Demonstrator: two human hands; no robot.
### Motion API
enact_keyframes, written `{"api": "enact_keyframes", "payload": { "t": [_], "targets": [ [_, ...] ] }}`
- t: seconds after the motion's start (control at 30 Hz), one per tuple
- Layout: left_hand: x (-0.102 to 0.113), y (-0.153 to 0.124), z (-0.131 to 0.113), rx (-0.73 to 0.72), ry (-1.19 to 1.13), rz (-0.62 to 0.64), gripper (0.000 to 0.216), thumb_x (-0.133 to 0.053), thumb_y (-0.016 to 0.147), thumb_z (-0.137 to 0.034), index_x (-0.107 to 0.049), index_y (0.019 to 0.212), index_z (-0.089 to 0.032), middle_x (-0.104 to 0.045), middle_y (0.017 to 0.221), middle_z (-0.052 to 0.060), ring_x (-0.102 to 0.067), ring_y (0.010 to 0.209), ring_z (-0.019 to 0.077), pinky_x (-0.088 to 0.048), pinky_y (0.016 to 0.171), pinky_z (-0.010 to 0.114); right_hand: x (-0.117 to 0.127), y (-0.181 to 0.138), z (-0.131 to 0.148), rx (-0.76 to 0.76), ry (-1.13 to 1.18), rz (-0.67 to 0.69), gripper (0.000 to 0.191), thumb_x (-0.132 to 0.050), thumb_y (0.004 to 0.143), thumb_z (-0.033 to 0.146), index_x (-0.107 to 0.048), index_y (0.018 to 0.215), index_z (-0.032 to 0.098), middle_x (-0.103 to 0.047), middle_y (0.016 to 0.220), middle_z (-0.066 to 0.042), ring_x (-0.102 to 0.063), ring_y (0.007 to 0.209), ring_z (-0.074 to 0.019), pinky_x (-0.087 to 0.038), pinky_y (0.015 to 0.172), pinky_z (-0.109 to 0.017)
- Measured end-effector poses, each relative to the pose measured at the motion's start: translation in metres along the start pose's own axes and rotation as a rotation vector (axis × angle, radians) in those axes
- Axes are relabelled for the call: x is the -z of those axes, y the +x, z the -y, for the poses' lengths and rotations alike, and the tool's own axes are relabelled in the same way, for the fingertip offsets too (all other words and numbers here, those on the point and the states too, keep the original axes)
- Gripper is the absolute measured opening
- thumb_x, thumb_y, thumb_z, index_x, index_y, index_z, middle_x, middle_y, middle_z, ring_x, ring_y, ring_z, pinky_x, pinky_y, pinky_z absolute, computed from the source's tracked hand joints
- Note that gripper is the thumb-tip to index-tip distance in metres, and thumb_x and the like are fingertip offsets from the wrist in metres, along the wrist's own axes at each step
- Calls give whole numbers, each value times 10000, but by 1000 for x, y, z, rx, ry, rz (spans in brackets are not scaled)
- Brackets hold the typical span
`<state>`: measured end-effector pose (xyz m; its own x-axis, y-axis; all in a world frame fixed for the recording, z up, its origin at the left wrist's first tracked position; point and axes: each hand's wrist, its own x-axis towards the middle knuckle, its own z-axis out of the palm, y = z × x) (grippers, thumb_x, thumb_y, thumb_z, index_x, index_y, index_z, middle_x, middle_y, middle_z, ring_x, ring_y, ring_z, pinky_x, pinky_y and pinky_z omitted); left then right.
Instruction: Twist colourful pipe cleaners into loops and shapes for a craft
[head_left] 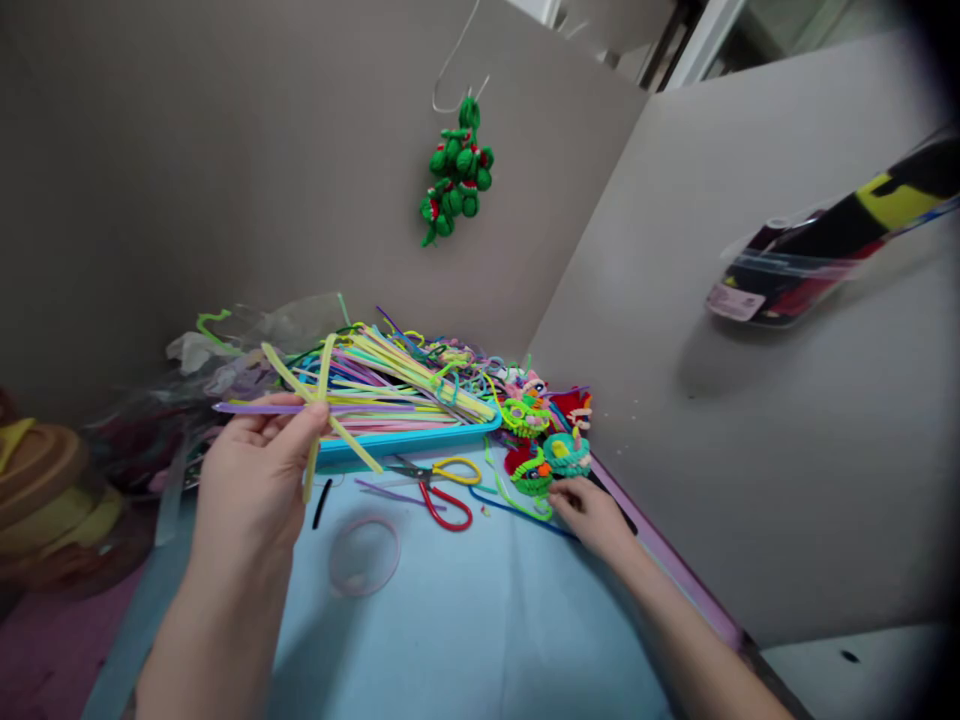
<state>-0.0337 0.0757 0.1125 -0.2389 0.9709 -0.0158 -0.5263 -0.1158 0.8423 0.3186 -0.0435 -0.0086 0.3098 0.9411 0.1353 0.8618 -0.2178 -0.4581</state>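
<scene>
Beside the stem-filled tray (420, 441), left grip (251, 480) pinches crossed stems (282, 371); right grip (592, 515) unclear.

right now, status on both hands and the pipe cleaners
Left hand shut on crossed pipe cleaners, yellow and purple. Right hand at green craft by wall, grip unclear. Scissors and ring on mat between hands.

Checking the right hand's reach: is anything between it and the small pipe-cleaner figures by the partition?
Nothing visible does. The right hand lies just below the pipe-cleaner figures, with its fingertips at their edge. The scissors lie off to its left, out of the way.
</scene>
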Motion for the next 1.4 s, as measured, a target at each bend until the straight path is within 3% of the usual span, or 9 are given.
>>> {"api": "enact_keyframes", "payload": {
  "t": [0.17, 0.4, 0.6, 0.93, 1.1, 1.23, 1.33, 1.4],
  "targets": [
    [2, -2, 0, -23, 12, 5, 283, -742, 512, -87, -577, 726, -171, -607, 572, -43, -572, 527, 93, -485, 517, 188, -3, -4, 0, 74, -83, -21, 250, -443, 806, 226, -680, 881, 197, -651, 912, -72, -604, 858, -209, -443, 763, -302],
    [1, 1, 4, -59, 13, 23, 291, -749, 499, -123, -570, 722, -178, -611, 561, -43, -575, 514, 104, -496, 507, 205, -7, 0, 0, -25, -307, 92, 178, -498, 802, 256, -645, 893, 214, -640, 884, -40, -597, 778, -179, -372, 621, -247],
    [1, 0, 11, -42, 34, 72, 336, -779, 490, -170, -562, 747, -155, -612, 572, -41, -576, 523, 92, -467, 536, 191, -9, 4, -2, -22, -304, 147, 143, -464, 802, 206, -598, 751, 197, -642, 793, -39, -580, 702, -168, -305, 556, -241],
    [4, -3, 23, 18, 47, 146, 354, -797, 517, -219, -560, 767, -139, -609, 601, -37, -569, 556, 85, -434, 585, 197, -19, 8, -7, 143, -295, 216, 108, -420, 785, 177, -511, 734, 201, -561, 786, -36, -556, 692, -164, -368, 619, -247],
    [4, -4, 23, 31, 73, 149, 353, -799, 526, -247, -561, 764, -142, -615, 602, -38, -565, 560, 85, -434, 590, 198, -4, 12, -9, 160, -204, 141, 160, -377, 798, 231, -449, 655, 214, -559, 667, -36, -552, 622, -183, -398, 587, -269],
    [5, -4, 25, 38, 114, 156, 365, -797, 535, -268, -560, 785, -148, -628, 617, -32, -582, 579, 102, -433, 587, 206, 37, 22, 33, 134, -73, -78, 185, -435, 791, 341, -462, 650, 225, -555, 579, -8, -523, 527, -173, -400, 518, -264],
    [5, -5, 29, 44, 159, 206, 346, -781, 567, -280, -554, 793, -148, -631, 621, -24, -595, 591, 118, -438, 590, 219, 55, 25, 98, 268, 165, -145, 170, -478, 810, 353, -544, 728, 220, -607, 669, -16, -553, 569, -160, -429, 525, -244],
    [3, -7, 30, 15, 216, 244, 326, -770, 585, -280, -555, 791, -148, -636, 626, -16, -605, 607, 129, -448, 599, 230, 55, 26, 145, 361, 356, -163, 146, -506, 824, 326, -594, 842, 211, -641, 739, -34, -600, 648, -168, -470, 582, -249]
  ]
}}
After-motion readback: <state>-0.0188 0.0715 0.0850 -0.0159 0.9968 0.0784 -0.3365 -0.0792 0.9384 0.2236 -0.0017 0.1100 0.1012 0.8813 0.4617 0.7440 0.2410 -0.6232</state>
